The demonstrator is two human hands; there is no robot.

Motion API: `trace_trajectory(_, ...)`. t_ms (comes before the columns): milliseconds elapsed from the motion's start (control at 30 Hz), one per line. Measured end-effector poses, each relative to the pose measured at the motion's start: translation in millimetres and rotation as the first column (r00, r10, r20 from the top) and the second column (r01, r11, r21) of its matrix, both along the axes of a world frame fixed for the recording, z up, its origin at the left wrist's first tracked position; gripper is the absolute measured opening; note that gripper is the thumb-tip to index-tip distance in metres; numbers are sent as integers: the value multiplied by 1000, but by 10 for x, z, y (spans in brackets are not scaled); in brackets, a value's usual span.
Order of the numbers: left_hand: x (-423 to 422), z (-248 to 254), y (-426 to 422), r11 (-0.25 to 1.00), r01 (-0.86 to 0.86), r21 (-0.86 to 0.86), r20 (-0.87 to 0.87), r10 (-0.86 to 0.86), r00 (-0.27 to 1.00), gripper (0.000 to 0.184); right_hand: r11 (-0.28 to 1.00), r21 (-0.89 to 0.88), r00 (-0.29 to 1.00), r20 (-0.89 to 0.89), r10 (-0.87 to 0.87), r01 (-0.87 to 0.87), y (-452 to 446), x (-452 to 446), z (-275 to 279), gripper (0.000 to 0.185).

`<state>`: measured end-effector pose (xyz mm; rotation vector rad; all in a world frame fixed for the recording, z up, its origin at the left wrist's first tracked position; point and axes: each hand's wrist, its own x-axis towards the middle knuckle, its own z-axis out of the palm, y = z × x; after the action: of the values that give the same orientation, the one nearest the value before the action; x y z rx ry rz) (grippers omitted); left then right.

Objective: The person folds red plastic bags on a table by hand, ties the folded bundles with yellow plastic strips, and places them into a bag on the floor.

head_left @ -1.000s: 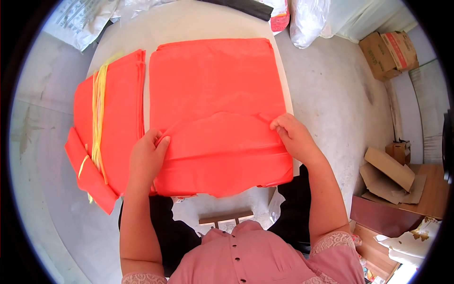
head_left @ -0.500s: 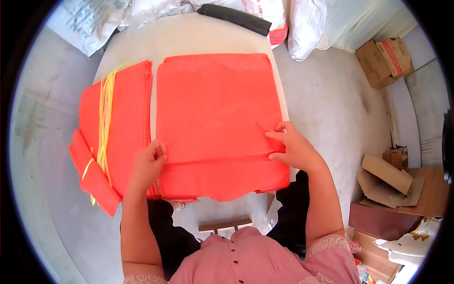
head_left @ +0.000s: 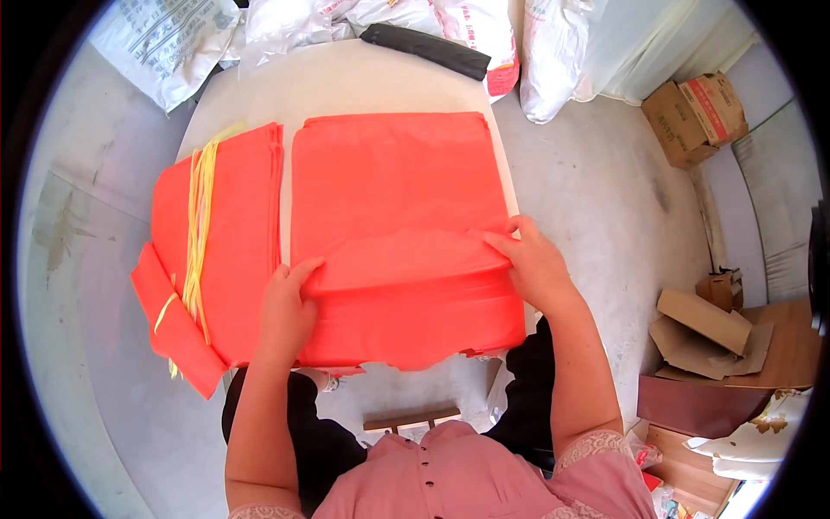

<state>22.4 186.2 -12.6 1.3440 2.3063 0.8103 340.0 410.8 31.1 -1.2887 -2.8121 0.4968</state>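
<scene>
A stack of thin red plastic sheets (head_left: 398, 169) lies on the table in front of me, its near edge hanging unevenly toward my lap. My left hand (head_left: 290, 303) pinches the left side of the top red sheet (head_left: 393, 255), thumb and forefinger closed on it. At the opposite side, my right hand (head_left: 536, 264) grips the same sheet between thumb and fingers. Between the hands the sheet bulges in a raised fold across the stack. Left of it is a second red stack (head_left: 242, 199), with a bunch of yellow ties (head_left: 201, 203) lying over it.
A rolled red bundle (head_left: 177, 320) with a yellow tie lies at the table's left edge. A black roll (head_left: 424, 50) rests at the table's (head_left: 259, 91) far end, before several white sacks (head_left: 393, 16). Cardboard boxes (head_left: 696, 117) stand to the right.
Both hands have closed on the top red sheet, and a fold has risen between them. My left hand has shifted slightly right. The whole view has moved a little.
</scene>
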Motion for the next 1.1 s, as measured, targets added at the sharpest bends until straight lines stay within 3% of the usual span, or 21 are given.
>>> trace_trajectory(100,-18,-64,6,998,15,68,-84,-9,996,63,997,80,997,-72,19,-13,37,37,-82,62)
trace_trajectory(200,-65,-128,-6,997,11,82,-89,-4,996,59,998,59,992,-124,10,-3,84,57,-71,57)
trace_trajectory(300,-126,-178,-11,990,2,144,-31,2,1000,53,989,145,972,-226,66,-34,191,143,-220,53)
trace_trajectory(400,-223,-154,-37,991,-41,126,-24,44,999,44,996,66,928,-363,82,-63,297,193,-243,44)
trace_trajectory(500,-297,-79,-29,954,66,291,-124,-31,992,36,976,-192,808,-589,-34,-98,373,214,-266,33)
trace_trajectory(600,-401,76,-48,932,140,334,125,-191,974,24,845,-512,698,-661,-275,-152,387,272,-167,17)
trace_trajectory(633,-384,172,-62,956,70,283,338,-168,926,21,805,-573,713,-630,-310,-156,413,322,-196,14)
trace_trajectory(700,-326,331,-85,990,-32,138,705,-76,705,14,710,-685,741,-559,-372,-160,475,447,-257,10)
trace_trajectory(800,-436,165,-161,994,5,105,783,-86,616,13,587,-786,750,-505,-428,-194,482,528,-262,14)
trace_trajectory(900,-355,44,-93,986,-75,151,746,-64,662,19,698,-710,689,-552,-469,-94,410,389,-295,9)
trace_trajectory(967,-270,48,14,982,-179,66,802,54,594,22,717,-698,657,-541,-525,-3,397,242,-352,18)
trace_trajectory(1100,-208,-51,133,963,-269,32,838,120,532,25,656,-751,648,-460,-607,82,385,76,-406,32)
